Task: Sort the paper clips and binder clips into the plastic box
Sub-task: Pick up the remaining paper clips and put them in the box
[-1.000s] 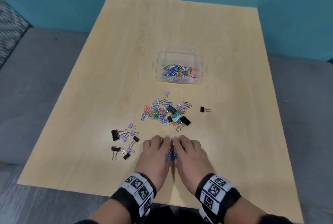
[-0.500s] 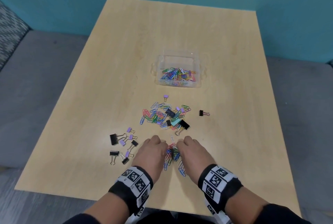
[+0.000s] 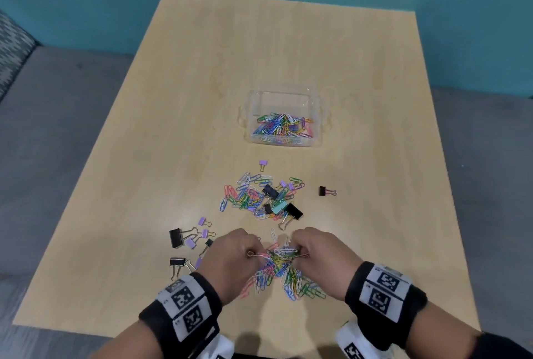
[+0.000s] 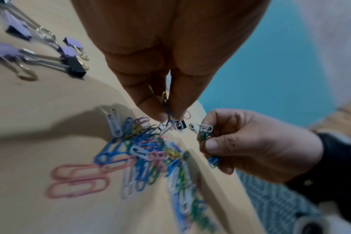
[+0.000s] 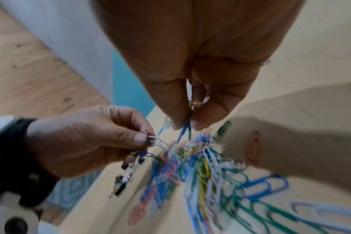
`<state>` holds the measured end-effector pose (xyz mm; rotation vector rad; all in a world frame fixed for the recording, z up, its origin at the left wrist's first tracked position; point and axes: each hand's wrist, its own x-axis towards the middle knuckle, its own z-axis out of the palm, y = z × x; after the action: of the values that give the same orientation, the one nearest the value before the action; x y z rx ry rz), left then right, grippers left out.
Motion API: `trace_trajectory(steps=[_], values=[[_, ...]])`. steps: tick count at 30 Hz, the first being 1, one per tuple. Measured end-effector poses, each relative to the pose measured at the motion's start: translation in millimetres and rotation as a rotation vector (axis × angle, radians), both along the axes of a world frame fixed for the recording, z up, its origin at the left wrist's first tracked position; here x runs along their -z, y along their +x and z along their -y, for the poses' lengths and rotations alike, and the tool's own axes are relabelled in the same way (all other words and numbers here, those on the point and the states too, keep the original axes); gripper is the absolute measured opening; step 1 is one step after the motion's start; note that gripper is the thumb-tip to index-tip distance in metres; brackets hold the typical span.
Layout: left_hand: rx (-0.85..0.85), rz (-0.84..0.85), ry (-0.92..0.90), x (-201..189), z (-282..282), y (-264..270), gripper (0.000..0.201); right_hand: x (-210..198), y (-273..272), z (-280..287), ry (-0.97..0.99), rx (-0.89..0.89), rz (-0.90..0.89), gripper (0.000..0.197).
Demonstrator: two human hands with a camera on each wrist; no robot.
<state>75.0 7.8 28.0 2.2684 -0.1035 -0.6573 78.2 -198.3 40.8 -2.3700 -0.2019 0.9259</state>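
A tangle of coloured paper clips [image 3: 277, 267] lies near the table's front edge, some lifted between my hands. My left hand [image 3: 230, 260] pinches paper clips at its fingertips [image 4: 166, 110]. My right hand [image 3: 317, 254] pinches another few clips [image 5: 190, 114]. A second heap of paper clips mixed with black, teal and purple binder clips [image 3: 265, 200] lies further out. The clear plastic box [image 3: 284, 93] stands beyond it, holding paper clips [image 3: 284, 128].
Black and purple binder clips [image 3: 187, 240] lie left of my left hand. One black binder clip [image 3: 326, 191] sits alone at the right, a purple one [image 3: 263, 164] near the box. The tan table [image 3: 288, 47] ends close behind my wrists; grey sofa cushions flank it.
Both hands went from lying flat together on the table to curled pinches, lifting slightly and pulling a bunch of paper clips up and toward me. More clips now lie spread under them.
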Motion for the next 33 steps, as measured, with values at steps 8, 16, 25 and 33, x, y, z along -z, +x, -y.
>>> trace_trajectory(steps=[8,16,25,33], values=[[-0.373,-0.201,-0.441,-37,17,113,0.011,-29,108,20,0.345,0.487,-0.024,0.012],[-0.451,0.002,-0.322,-35,54,239,0.011,-24,225,11,0.24,0.555,0.163,0.017],[-0.21,0.141,-0.058,-21,4,132,0.022,-15,93,45,-0.141,0.134,0.344,0.031],[0.397,0.355,0.219,12,10,-19,0.034,27,-50,21,-0.237,-0.331,0.389,0.056]])
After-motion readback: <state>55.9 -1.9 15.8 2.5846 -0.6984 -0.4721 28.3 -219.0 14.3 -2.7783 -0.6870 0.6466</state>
